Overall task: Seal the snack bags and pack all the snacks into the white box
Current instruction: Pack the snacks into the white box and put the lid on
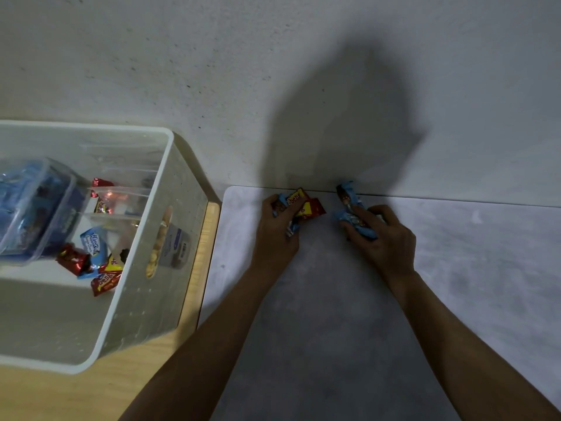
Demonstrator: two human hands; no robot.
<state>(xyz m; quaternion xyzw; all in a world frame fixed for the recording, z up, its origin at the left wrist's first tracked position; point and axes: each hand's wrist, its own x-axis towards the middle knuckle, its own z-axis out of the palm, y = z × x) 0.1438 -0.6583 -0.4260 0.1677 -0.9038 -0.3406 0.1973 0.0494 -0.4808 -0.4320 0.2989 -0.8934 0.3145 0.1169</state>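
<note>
Far left of frame: white box (pixel 170 138), translucent walls, thick rounded rim, standing on a pale wooden surface (pixel 209 238). In its left part sits one clear lidded tub (pixel 33 208) packed with blue packets. Right of the tub, loose packets (pixel 92 241) lie on the box floor. I count about six: three red, one red-and-white partly hidden, one blue-and-white, one yellow. Against the box's right wall stands one clear bag of round pale biscuits (pixel 156 241) with a grey label.

Centre of frame: grey mottled counter (pixel 303 329), its back edge against a pale wall (pixel 273 56). Left hand (pixel 277 238) is at that back edge, fingers curled round a bunch of small wrappers (pixel 306 205), red-and-yellow and blue. At least three; exact number cannot be told.

Right of centre: right hand (pixel 388 238), fingers curled over crumpled blue wrappers (pixel 353 221), at least two, one end sticking up toward the wall. Both hands sit near each other and well apart from the box.
</note>
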